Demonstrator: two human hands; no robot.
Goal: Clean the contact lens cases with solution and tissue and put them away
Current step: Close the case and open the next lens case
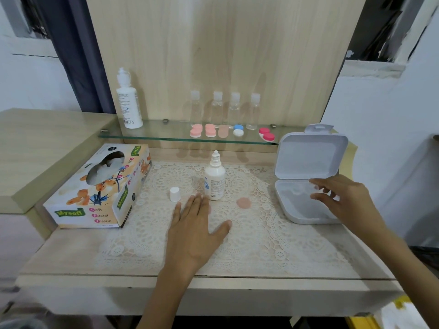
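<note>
Most of the work seems left. On the bench [71, 256], a tissue box [99, 186] lies left of the uncapped solution bottle [215, 179]. An open white box [308, 160] stands right of it, the right hand [349, 200] hovering over its base, fingers [320, 184] loose, gripping nothing. Before the bottle the left hand [197, 224] rests flat, fingers straight. Five lens cases [223, 131] wait on the shelf [166, 135] behind it; one beige lid [243, 203] lies just right.
</note>
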